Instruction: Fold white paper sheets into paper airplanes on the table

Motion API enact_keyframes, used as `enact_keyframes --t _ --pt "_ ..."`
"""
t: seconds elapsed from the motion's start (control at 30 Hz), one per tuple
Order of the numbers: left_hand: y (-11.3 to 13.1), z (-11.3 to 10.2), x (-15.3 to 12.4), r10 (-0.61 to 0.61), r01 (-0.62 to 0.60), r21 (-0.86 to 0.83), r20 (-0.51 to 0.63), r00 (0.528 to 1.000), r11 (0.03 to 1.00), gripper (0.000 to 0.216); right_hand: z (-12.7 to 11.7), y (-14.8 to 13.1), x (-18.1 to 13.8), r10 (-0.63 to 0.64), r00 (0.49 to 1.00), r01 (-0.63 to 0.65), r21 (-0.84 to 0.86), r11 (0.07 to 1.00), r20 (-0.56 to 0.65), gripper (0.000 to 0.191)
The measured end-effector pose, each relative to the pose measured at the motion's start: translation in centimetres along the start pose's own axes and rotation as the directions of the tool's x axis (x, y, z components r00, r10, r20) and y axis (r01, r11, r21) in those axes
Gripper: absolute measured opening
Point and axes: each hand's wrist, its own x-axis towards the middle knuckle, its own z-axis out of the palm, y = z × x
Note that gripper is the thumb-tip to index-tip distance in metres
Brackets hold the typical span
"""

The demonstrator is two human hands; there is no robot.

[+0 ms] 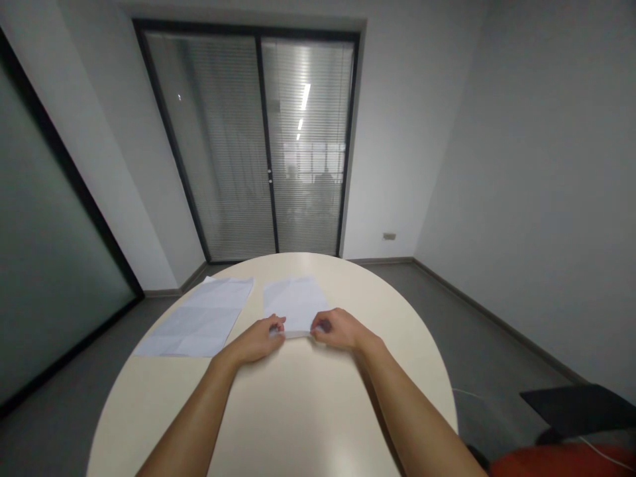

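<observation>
A sheet of white paper [294, 298] lies on the round table in front of me, its near edge turned up into a narrow fold or roll between my hands. My left hand [258, 338] pinches the left end of that near edge, thumb and fingers closed on it. At the right end, my right hand [339, 328] grips the same edge between thumb and curled fingers. To the left lie more white sheets [201, 318] with crease lines, apart from the sheet I hold. The fingertips partly hide the edge of the paper.
The round cream table [293, 417] fills the lower middle. A dark chair part [579, 407] and a red seat [556, 460] stand at the lower right, with a thin white cable nearby. Behind the table are a glass partition with blinds [228, 152] and a wall socket [389, 236].
</observation>
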Motion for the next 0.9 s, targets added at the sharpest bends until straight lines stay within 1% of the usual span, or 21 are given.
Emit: enact_keyframes --t 0.13,0.23,0.37,0.47,0.6,0.77,0.9 --pt "-1.2 0.0 0.1 -0.038 0.035 -0.046 -0.068 0.997 0.998 0.042 -0.3 1.0 -0.2 0.027 1.000 -0.026 0.060 0.998 -0.013 0.024" --pt "-1.5 -0.1 0.1 -0.040 0.031 -0.074 -0.129 0.991 0.997 0.043 -0.4 1.7 -0.4 0.044 0.999 -0.040 0.111 0.993 -0.032 0.028" --pt "-1.3 -0.5 0.1 -0.040 0.019 -0.097 -0.221 0.974 0.995 0.044 -0.5 2.3 -0.5 0.073 0.995 -0.063 0.141 0.988 -0.068 0.036" --pt "-1.1 -0.8 0.0 -0.036 0.008 -0.125 -0.228 0.973 0.992 0.043 -0.2 2.9 -0.3 0.122 0.984 -0.105 0.134 0.985 -0.130 0.037" --pt "-1.0 -0.9 0.0 -0.076 0.046 -0.121 -0.256 0.964 0.992 0.044 0.1 3.6 0.0 0.148 0.968 -0.121 0.142 0.982 -0.202 0.037" --pt "-1.1 -0.7 0.2 -0.136 0.110 -0.109 -0.277 0.951 0.988 0.046 0.4 3.7 0.1 0.173 0.958 -0.144 0.136 0.980 -0.228 0.036" --pt "-1.3 -0.6 0.3 -0.123 0.070 -0.188 -0.287 0.950 0.980 0.051 0.7 3.8 0.1 0.184 0.949 -0.147 0.158 0.976 -0.256 0.036"
